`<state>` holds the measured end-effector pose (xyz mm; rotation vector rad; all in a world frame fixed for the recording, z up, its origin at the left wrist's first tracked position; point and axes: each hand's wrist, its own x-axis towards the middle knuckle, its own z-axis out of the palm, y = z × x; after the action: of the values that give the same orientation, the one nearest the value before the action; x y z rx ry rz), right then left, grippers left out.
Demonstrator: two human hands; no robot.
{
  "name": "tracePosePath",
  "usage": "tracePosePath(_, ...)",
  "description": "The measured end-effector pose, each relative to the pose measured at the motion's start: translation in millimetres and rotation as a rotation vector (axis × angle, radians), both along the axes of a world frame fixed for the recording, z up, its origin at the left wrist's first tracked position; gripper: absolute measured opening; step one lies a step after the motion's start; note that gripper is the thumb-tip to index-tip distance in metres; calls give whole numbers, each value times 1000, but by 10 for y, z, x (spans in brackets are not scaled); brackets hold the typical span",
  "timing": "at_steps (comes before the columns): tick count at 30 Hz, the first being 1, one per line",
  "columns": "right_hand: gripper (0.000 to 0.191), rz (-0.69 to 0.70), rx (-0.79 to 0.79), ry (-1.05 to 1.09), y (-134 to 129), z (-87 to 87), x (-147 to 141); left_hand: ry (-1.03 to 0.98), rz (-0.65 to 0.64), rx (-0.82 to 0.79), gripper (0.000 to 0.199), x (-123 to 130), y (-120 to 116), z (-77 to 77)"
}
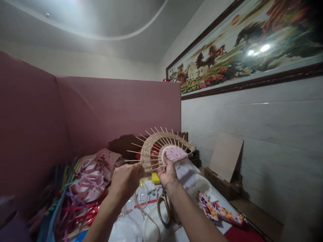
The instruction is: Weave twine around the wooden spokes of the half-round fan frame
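A half-round woven fan (148, 148) is held up in front of me, with thin wooden sticks fanning out past its tan cord band. Its centre is a pink spotted fabric piece (175, 153), edged by a narrower woven ring. My right hand (168, 173) grips this centre, thumb on the front and fingers behind. At the band's lower left end, my left hand (127, 176) is closed, its fingertips partly hidden. Below the hands, a pair of scissors (164, 208) with bronze-coloured handles lies on the white table (121, 228), beside loose pale cord (141, 208).
Crumpled pink fabric (101, 174) and colourful strips (75, 215) are heaped at left. Flower-patterned cloth (219, 210) lies at right. A board (227, 156) leans against the tiled wall, near a cardboard box (219, 179). A pink partition (121, 111) stands behind the table.
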<state>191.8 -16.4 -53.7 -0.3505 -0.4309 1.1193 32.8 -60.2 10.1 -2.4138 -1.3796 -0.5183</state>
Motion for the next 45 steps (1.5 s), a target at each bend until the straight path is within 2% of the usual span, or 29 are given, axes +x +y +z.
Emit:
tracePosePath(1, 26, 86, -2, 2, -20, 16, -25, -9, 13, -19, 22, -8, 7, 12)
tracePosePath(3, 28, 165, 11, 12, -53, 49, -31, -34, 36, -42, 24, -24, 20, 34)
tracePosePath(8, 25, 64, 76, 63, -91, 117, 38, -60, 28, 7, 29, -37, 28, 40)
tracePosePath(14, 22, 12, 64, 115, -124, 176, 46, -59, -4, 68, 29, 11, -32, 26)
tracePosePath(24, 22, -95, 66, 119, -130, 203, 194, -92, -37, -60, 28, -47, -61, 51)
tracePosePath(27, 24, -88, 70, 102, -117, 181, 203, -87, -72, -64, 28, -50, -53, 42)
tracePosePath(34, 28, -31, 68, 69, -144, 183, 219, -101, -52, -110, 29, -25, -109, 100)
tracePosePath(40, 30, 31, 21, 118, -188, 219, 277, -121, -76, -26, 30, -158, -15, 91)
tracePosePath(45, 29, 9, -10, 175, -176, 212, 308, -167, -116, -43, 33, -241, 19, 116)
